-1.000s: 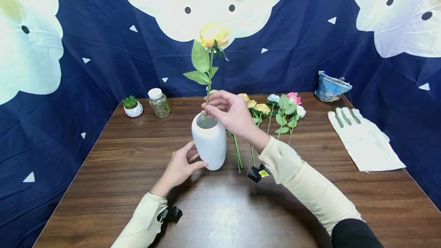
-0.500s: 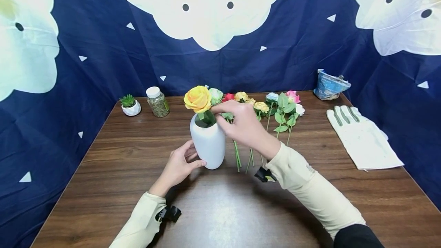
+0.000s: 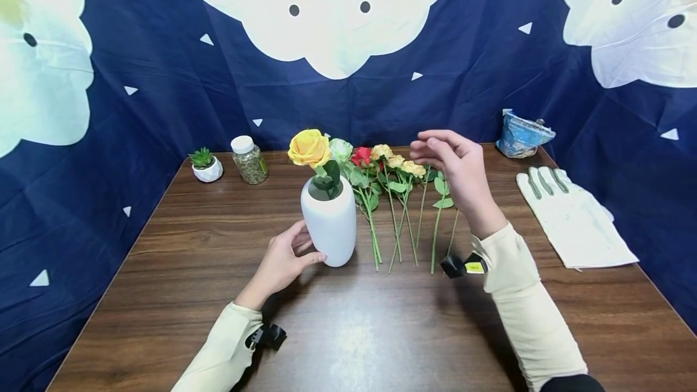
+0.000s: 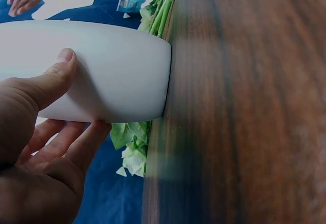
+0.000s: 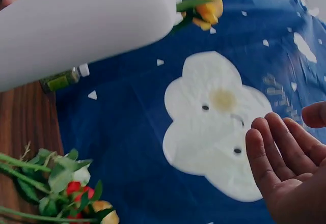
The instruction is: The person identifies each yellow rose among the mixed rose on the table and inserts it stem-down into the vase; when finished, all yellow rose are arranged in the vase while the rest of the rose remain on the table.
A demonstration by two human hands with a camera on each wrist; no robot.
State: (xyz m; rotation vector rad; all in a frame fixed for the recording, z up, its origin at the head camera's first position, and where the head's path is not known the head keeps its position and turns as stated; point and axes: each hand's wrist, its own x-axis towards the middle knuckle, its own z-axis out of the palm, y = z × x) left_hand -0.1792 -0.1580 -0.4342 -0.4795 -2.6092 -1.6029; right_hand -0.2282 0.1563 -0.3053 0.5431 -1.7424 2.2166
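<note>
**The left hand (image 3: 285,259) grips a white vase (image 3: 329,228); the right hand (image 3: 457,165) is free**

The left thumb presses low on the vase's near side, the fingers bent around its left. The right hand is raised, its fingers loosely extended and holding nothing. The vase stands upright on the tabletop (image 3: 163,271), and a yellow rose (image 3: 309,147) rises from its mouth, the bloom above the rim. Just right of the vase, loose flowers lie with stems toward the person, among them a pale green flower (image 3: 341,149) and a red flower (image 3: 362,156). Farther out, a potted plant (image 3: 204,165) and a white-capped jar (image 3: 250,162) stand at far left; a blue bag (image 3: 523,137) and white gloves (image 3: 572,216) are at right.
</note>
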